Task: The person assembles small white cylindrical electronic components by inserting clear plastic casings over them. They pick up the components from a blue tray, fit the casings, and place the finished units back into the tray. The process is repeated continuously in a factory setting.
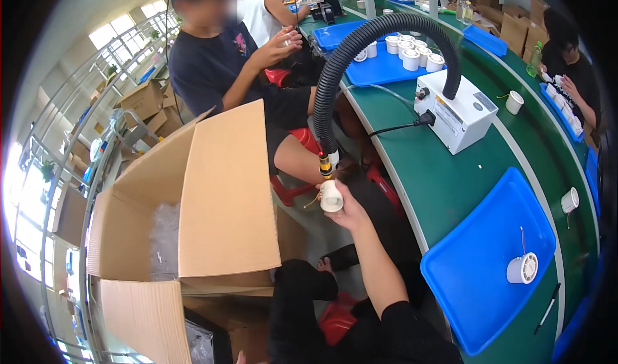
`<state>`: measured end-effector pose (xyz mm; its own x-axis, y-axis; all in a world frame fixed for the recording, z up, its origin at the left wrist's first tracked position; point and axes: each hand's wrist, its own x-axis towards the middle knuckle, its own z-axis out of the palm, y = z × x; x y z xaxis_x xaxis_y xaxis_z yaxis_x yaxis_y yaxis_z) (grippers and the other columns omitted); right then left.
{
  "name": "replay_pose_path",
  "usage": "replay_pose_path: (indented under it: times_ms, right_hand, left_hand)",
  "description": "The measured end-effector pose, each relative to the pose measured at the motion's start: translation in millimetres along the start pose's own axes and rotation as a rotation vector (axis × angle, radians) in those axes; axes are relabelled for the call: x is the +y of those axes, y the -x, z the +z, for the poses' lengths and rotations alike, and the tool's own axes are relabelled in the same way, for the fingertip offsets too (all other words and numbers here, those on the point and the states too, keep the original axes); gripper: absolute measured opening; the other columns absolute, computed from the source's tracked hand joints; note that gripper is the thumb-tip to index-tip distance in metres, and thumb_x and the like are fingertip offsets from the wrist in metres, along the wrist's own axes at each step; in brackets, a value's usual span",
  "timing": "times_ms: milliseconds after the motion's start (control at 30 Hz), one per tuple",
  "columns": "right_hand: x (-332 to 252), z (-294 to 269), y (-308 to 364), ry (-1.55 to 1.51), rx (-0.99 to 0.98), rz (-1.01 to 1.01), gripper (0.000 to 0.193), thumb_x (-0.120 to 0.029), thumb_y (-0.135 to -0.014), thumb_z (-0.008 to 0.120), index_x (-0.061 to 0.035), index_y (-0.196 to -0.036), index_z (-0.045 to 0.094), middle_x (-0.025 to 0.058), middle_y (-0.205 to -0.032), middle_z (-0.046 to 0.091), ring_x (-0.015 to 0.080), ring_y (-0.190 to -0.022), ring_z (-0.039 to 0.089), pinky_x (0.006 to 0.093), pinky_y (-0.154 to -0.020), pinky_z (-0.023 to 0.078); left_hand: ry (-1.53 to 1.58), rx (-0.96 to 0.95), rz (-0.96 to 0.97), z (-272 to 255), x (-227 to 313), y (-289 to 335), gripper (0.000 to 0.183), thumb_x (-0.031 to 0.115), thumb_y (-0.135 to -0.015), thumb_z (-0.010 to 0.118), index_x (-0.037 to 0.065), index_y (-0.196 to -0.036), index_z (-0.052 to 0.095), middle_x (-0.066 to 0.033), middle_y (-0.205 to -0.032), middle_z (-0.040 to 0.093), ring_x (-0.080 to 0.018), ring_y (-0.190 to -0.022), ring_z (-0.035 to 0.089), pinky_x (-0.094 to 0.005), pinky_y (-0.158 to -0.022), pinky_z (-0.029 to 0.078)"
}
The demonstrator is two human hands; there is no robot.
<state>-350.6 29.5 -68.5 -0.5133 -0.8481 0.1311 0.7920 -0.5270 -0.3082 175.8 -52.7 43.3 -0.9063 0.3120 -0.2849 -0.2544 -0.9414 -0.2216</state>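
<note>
My right hand [351, 211] is closed around a white plastic cup-shaped housing [331, 196] with thin wires hanging from its side. Its open end faces me. Just above it hangs the yellow-and-black nozzle [326, 166] of a black corrugated hose [328, 87]; whether they touch cannot be made out. The hose arches up from a white box-shaped machine [456, 113] on the green bench. Of my left hand [241, 357] only a sliver of skin shows at the lower edge, beside the carton, its fingers hidden.
An open cardboard carton [228, 190] with clear plastic bags stands at my left. On the green bench [412, 171], a blue tray [476, 287] holds one white housing [522, 269]. A farther blue tray [367, 74] carries several more. A co-worker [212, 61] sits ahead, another at far right.
</note>
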Motion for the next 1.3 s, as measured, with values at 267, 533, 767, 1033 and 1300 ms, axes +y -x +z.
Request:
replay_pose_path:
  times_ms: [267,533,767,1033,1300]
  right_hand:
    - [-11,-6,-15,-0.216,0.107,-0.169,0.031,-0.038,-0.096,0.055,-0.0105,-0.11,0.059,0.0044,-0.092,0.063,0.0121,-0.063,0.05,0.0248,-0.055,0.04]
    - [9,15,28,-0.206,0.428,-0.049,0.048,-0.059,-0.096,0.049,-0.0134,-0.103,0.062,0.0023,-0.083,0.063,0.0126,-0.055,0.048,0.0234,-0.045,0.039]
    - [48,11,197,-0.035,0.49,-0.151,0.049,-0.049,-0.098,0.054,-0.0176,-0.135,0.053,-0.0043,-0.112,0.063,0.0093,-0.098,0.061,0.0277,-0.07,0.044]
    - [48,19,245,0.28,0.542,-0.235,0.045,-0.022,-0.097,0.059,-0.0088,-0.138,0.045,0.0071,-0.119,0.059,0.0156,-0.104,0.059,0.0308,-0.078,0.048]
    - [53,63,248,0.471,0.529,-0.271,0.045,-0.021,-0.097,0.059,-0.0059,-0.137,0.045,0.0067,-0.113,0.06,0.013,-0.095,0.06,0.0268,-0.072,0.049]
  left_hand:
    - [-0.372,0.205,0.241,-12,112,-244,0.05,0.055,-0.097,0.046,0.015,-0.123,0.059,-0.0163,-0.112,0.064,-0.0272,-0.08,0.062,-0.0333,-0.063,0.048]
    - [-0.484,0.261,0.475,7,181,-398,0.049,0.058,-0.091,0.054,0.017,-0.117,0.059,-0.0064,-0.1,0.066,-0.0144,-0.059,0.049,-0.0274,-0.053,0.039]
    - [-0.517,0.184,0.504,54,168,-495,0.062,0.073,-0.086,0.052,0.017,-0.114,0.057,-0.0049,-0.098,0.064,-0.0116,-0.057,0.046,-0.024,-0.051,0.034]
    - [-0.621,0.066,0.528,97,137,-508,0.045,0.049,-0.091,0.058,0.01,-0.112,0.055,-0.0078,-0.098,0.062,-0.0203,-0.072,0.057,-0.0279,-0.056,0.046]
    - [-0.902,-0.061,0.363,69,153,-457,0.053,0.058,-0.099,0.039,0.008,-0.113,0.053,-0.0067,-0.095,0.061,-0.016,-0.062,0.055,-0.0257,-0.053,0.043]
